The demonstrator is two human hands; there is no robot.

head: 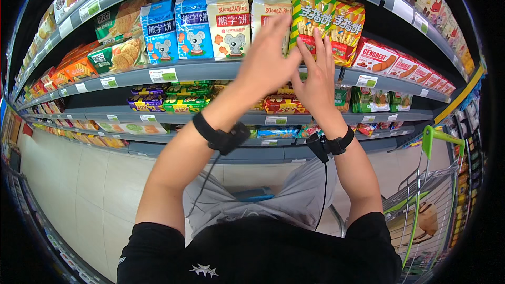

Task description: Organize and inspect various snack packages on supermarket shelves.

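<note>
My left hand (268,57), slightly blurred, is raised before a cream koala biscuit bag (270,2) and covers part of it. My right hand (315,75) has its fingers spread, with the tips over the lower part of a green and yellow striped biscuit bag (313,12). Whether the fingertips touch the bag cannot be told. Neither hand holds anything. A red and yellow striped bag (348,31) stands to the right. Left of my hands stand another cream koala bag (229,25) and blue koala bags (194,27).
Red boxes (375,57) line the shelf's right part. Packets of green-wrapped biscuits (187,103) lie on the shelf below. A shopping cart (428,181) with a brown bag stands at the lower right. Grey shelf edges (205,71) with price tags run across.
</note>
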